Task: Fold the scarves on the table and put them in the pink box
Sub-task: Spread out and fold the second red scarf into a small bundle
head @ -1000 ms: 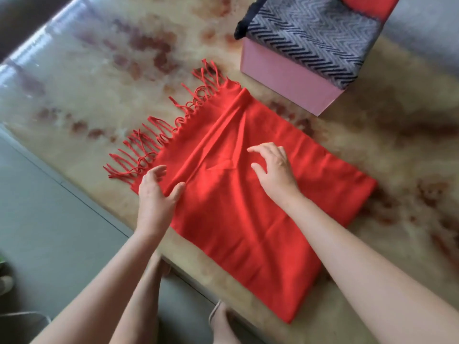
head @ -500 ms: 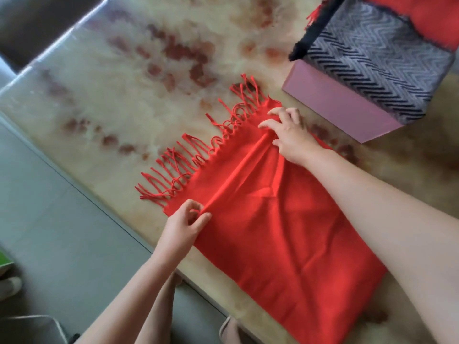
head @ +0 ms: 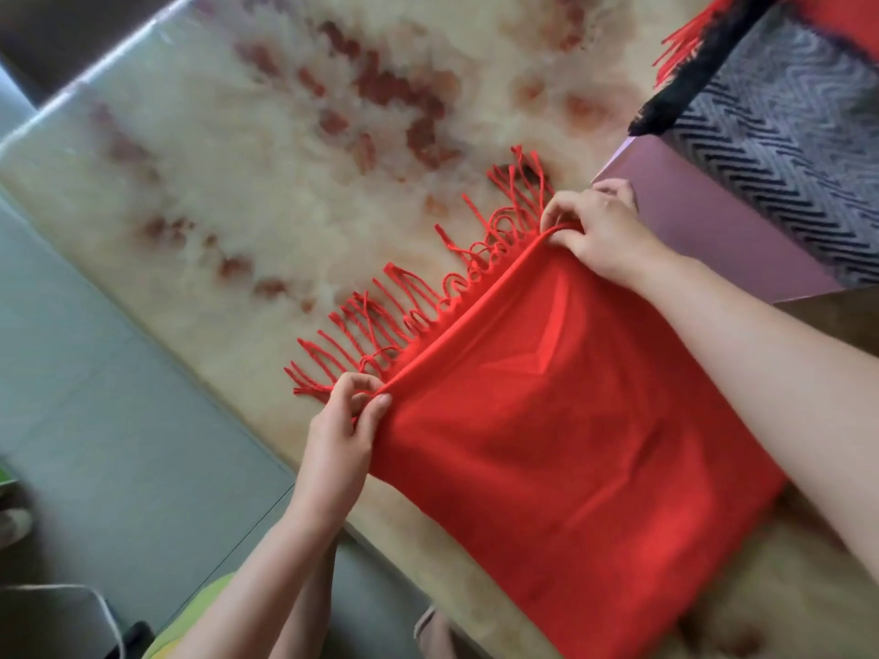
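Red scarf (head: 547, 444) lies on the table (head: 285, 183). Left hand (head: 340, 432) and right hand (head: 597, 230) each pinch a fringed corner, maybe lifting it, near the pink box (head: 713, 230).

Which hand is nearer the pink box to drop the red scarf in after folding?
Probably right. The right hand pinches a corner of the red scarf just beside the pink box; the left hand pinches the corner by the near edge of the table.
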